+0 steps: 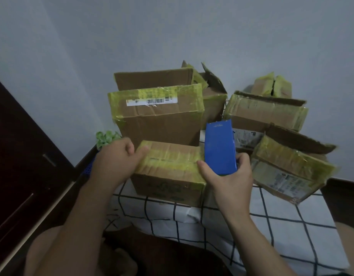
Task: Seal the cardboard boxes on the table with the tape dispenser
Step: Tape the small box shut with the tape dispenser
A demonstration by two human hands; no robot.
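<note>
Head view onto white, black-checked tablecloth (212,226), crowded with worn boxes. At far middle, tall brown cardboard box wrapped in yellow-green tape (158,124), flaps up; at right, tilted flat taped carton (287,172) near the cloth's right edge. At near middle, small brown cardboard box with taped top (168,176), gripped at its left end by left hand (116,156), thumb on the lid. Clasped upright in right hand (230,176), at that box's right end: blue rectangular plastic tape dispenser (220,148). Likely to wrinkle or veer off the seam if dragged over a light box sliding on loose cloth; could also knock the tilted carton off the edge with the right elbow.
</note>
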